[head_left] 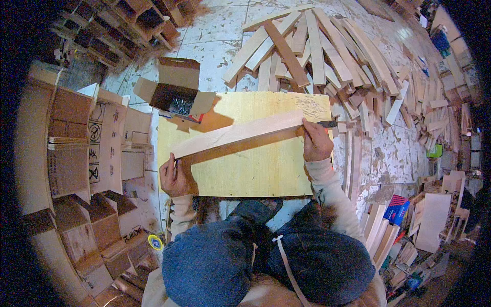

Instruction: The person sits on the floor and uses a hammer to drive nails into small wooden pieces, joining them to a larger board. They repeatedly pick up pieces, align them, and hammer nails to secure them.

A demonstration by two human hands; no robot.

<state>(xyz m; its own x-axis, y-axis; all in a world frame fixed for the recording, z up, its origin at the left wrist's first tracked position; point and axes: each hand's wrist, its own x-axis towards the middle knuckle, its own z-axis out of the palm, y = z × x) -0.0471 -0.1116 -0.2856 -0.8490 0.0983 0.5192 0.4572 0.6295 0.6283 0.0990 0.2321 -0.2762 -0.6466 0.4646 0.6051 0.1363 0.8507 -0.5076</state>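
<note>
A: Which way does the slat run?

B: I see the wooden slat lying across the yellow plywood board — long axis left-low to right-high, pale, flat, smooth-sawn.

A: Hands?

B: Left hand has its fingers clamped on the lower left end, right hand presses the upper right end, fingers together, wrist bent down. A dark tool pokes out beside it — can't tell the grip on that.

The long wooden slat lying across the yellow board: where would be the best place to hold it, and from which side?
Probably at its two ends, as now: the left hand holds the near-left end and the right hand the far-right end of the wooden slat. It is long, thin and lies slanted across the yellow board, so coming from the person's side, fingers over the edges, steadies it.
</note>
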